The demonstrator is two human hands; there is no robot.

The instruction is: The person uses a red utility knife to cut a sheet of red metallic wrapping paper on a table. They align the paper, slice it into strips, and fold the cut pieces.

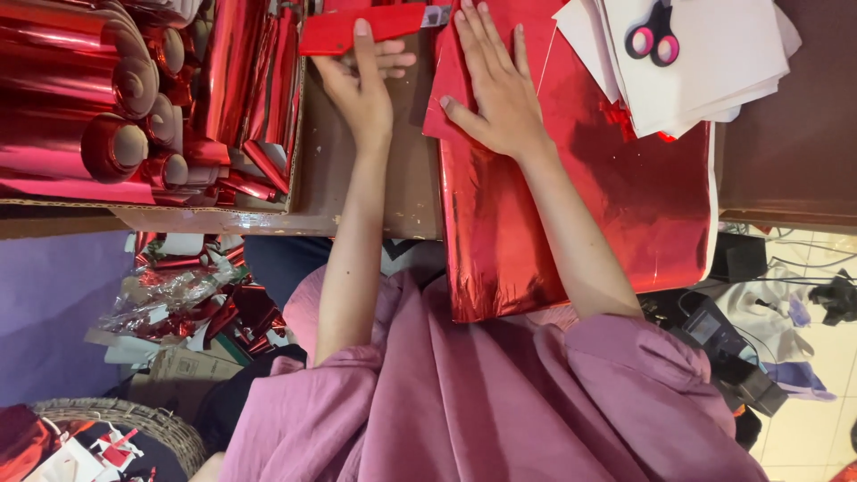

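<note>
My right hand (500, 89) lies flat, palm down and fingers spread, on a large shiny red foil sheet (616, 196). The sheet covers the brown table (402, 178) and hangs over its near edge onto my lap. My left hand (361, 85) is closed around a flat red cutter (357, 29) with a grey tip. It holds the cutter just left of the sheet's folded left edge, at the far side of the table. Both forearms reach out from purple sleeves.
A cardboard box (214, 216) on the left holds several rolls of red foil (80, 89). A stack of white paper (714, 62) with pink-handled scissors (652, 37) lies at top right. Foil scraps (187, 295) and a wicker basket (134, 419) sit on the floor.
</note>
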